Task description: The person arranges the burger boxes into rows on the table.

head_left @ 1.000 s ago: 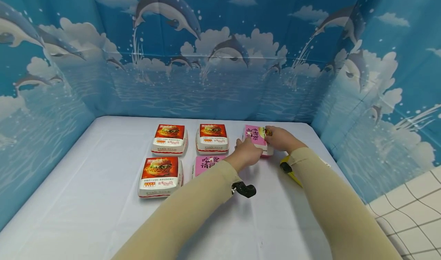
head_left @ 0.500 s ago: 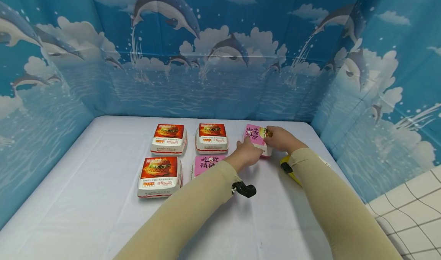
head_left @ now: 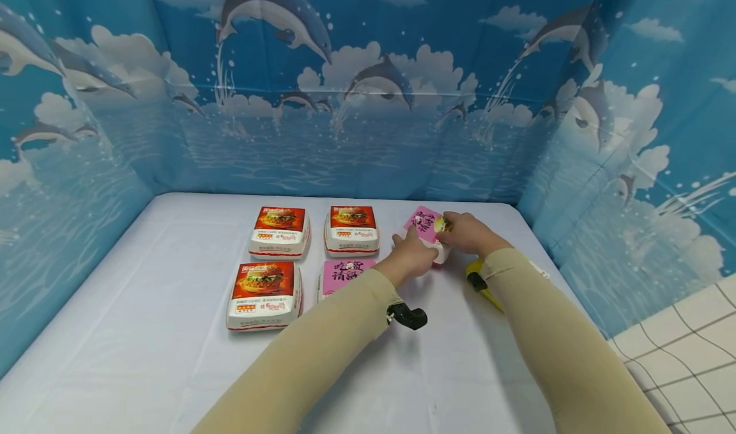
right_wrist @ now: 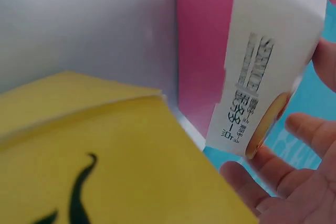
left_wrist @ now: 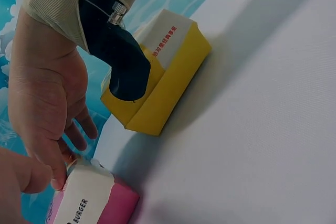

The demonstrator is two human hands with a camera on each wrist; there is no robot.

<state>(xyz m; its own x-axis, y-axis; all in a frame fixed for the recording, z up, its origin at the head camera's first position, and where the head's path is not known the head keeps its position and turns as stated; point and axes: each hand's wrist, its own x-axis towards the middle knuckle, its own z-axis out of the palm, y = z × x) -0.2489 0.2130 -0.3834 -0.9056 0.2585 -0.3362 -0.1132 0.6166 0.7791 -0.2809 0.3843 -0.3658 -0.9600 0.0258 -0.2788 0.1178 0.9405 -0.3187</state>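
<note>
Both hands are at a pink-topped burger box (head_left: 422,222) at the back right of the table. My left hand (head_left: 411,256) holds its near left side, index finger along the lid. Thumb and fingers of my right hand (head_left: 470,233) grip the right edge of the lid. The right wrist view has the box's white and magenta side (right_wrist: 252,72) standing on the cloth, the right fingers spread beyond it. In the left wrist view the right thumb presses the lid's edge near "BURGER" lettering. Some of the left fingers are hidden.
Three red-topped burger boxes, one of them a back box (head_left: 352,229), stand to the left. Another pink-topped box (head_left: 345,275) is partly behind my left forearm. A yellow box (left_wrist: 173,87) lies under my right forearm. Dolphin-print curtains (head_left: 368,146) border the white table (head_left: 144,332).
Between both hands, the pink-topped burger box has turned clockwise a little, its far end swinging right. The hands have barely shifted. The other boxes stand as before.
</note>
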